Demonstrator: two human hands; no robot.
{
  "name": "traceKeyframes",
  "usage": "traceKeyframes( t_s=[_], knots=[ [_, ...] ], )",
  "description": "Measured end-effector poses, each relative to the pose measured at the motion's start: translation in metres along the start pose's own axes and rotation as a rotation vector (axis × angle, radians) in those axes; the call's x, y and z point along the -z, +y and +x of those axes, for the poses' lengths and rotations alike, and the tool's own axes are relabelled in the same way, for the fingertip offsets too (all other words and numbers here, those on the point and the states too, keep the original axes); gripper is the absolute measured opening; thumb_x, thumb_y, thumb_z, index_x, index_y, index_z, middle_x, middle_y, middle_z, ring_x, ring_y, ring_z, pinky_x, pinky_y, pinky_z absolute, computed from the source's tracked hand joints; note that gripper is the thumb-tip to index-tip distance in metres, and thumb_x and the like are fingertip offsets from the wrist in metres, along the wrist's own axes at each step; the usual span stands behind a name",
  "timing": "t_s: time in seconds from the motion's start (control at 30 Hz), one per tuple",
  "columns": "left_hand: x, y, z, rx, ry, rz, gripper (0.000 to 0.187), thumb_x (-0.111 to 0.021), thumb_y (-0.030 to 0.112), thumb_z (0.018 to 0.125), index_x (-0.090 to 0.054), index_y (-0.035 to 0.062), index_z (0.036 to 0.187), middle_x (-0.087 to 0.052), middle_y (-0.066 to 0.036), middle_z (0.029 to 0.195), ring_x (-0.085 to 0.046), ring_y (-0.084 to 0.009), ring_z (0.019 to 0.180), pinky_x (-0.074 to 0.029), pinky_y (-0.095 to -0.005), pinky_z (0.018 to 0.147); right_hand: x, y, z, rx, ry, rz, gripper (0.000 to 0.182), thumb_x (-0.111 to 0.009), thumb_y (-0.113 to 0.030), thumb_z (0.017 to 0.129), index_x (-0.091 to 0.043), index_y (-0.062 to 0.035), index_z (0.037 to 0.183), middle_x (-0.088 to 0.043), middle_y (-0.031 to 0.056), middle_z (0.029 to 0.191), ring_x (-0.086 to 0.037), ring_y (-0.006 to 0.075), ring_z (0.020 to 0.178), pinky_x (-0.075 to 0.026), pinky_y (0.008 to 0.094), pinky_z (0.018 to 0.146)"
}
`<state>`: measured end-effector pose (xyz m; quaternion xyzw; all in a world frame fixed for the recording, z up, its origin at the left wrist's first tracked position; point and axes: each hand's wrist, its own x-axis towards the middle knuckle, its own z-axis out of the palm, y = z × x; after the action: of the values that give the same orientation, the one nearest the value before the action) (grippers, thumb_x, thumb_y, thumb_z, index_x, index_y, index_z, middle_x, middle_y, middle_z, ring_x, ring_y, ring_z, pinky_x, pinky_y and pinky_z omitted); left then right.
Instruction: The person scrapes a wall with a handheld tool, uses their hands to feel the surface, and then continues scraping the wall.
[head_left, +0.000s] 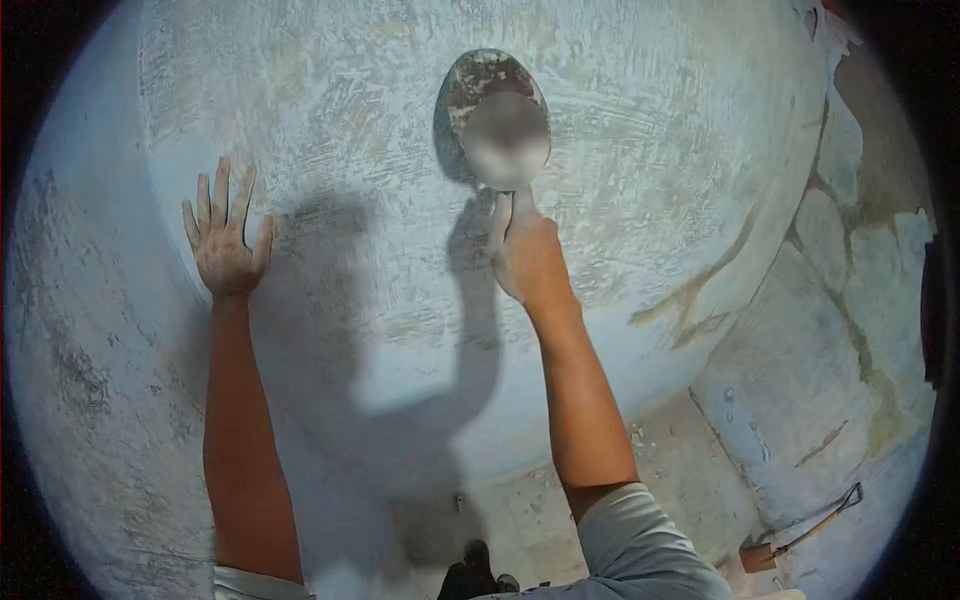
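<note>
In the head view, my right hand (527,250) is closed round the lower end of an oval trowel (492,78), its fingers reaching up to the blade's bottom edge. The blade is dark and blotched with pale plaster, and a blurred patch covers its lower half. It lies close over a rough, whitish plastered wall (660,150) and casts a shadow along its left side. To the left, my left hand (228,250) rests with spread fingers against the same wall, holding nothing.
Shadows of my arm and body fall across the wall. Its curved right edge borders a cracked stone surface (790,340). At lower right lies a shovel (800,535) with a wooden handle. Debris is scattered over the floor (520,520), near my dark shoe (477,553).
</note>
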<state>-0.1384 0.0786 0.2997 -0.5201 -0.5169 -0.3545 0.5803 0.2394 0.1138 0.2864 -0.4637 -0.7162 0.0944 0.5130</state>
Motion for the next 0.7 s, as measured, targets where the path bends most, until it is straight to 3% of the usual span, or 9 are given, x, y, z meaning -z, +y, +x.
traceKeyframes(
  t_s=[0.27, 0.37, 0.47, 0.63, 0.7],
  knots=[
    [0.002, 0.001, 0.002, -0.025, 0.007, -0.011, 0.059, -0.058, 0.044, 0.094, -0.047, 0.0304, 0.150, -0.032, 0.000, 0.163, -0.026, -0.0310, 0.151, -0.017, -0.0596, 0.121, 0.008, 0.012, -0.006, 0.000, 0.020, -0.067, 0.038, -0.038, -0.030, 0.105, -0.046, -0.0002, 0.127, -0.063, 0.0391, 0.084, -0.063, 0.0571, 0.087, -0.049, 0.0610, 0.080],
    [-0.001, 0.000, 0.001, 0.002, -0.002, 0.008, 0.059, -0.062, 0.041, 0.089, -0.051, 0.0338, 0.147, -0.035, 0.002, 0.161, -0.028, -0.0293, 0.150, -0.019, -0.0593, 0.121, 0.020, 0.003, 0.016, 0.015, 0.000, -0.088, 0.038, -0.037, -0.030, 0.105, -0.045, -0.0002, 0.128, -0.064, 0.0389, 0.084, -0.062, 0.0578, 0.087, -0.049, 0.0614, 0.080],
    [-0.001, -0.001, 0.000, -0.023, 0.003, 0.001, 0.059, -0.056, 0.045, 0.095, -0.046, 0.0304, 0.151, -0.032, 0.000, 0.163, -0.027, -0.0315, 0.150, -0.017, -0.0596, 0.121, 0.016, 0.023, 0.001, -0.002, -0.013, -0.127, 0.039, -0.037, -0.030, 0.105, -0.045, 0.0007, 0.127, -0.064, 0.0388, 0.084, -0.062, 0.0581, 0.086, -0.049, 0.0618, 0.080],
    [-0.001, 0.000, 0.003, -0.006, 0.020, 0.012, 0.059, -0.062, 0.044, 0.090, -0.051, 0.0341, 0.147, -0.034, 0.004, 0.162, -0.029, -0.0275, 0.150, -0.020, -0.0573, 0.122, 0.029, 0.008, 0.000, 0.029, -0.007, -0.129, 0.039, -0.038, -0.031, 0.106, -0.048, 0.0019, 0.125, -0.063, 0.0397, 0.087, -0.062, 0.0575, 0.087, -0.049, 0.0615, 0.081],
    [0.000, 0.000, 0.002, -0.002, 0.013, 0.017, 0.060, -0.062, 0.043, 0.090, -0.050, 0.0338, 0.147, -0.034, 0.004, 0.162, -0.029, -0.0276, 0.150, -0.021, -0.0573, 0.122, 0.038, 0.000, 0.020, 0.049, -0.016, -0.117, 0.039, -0.039, -0.028, 0.104, -0.048, -0.0002, 0.130, -0.064, 0.0376, 0.097, -0.060, 0.0565, 0.095, -0.046, 0.0594, 0.084]
  ],
)
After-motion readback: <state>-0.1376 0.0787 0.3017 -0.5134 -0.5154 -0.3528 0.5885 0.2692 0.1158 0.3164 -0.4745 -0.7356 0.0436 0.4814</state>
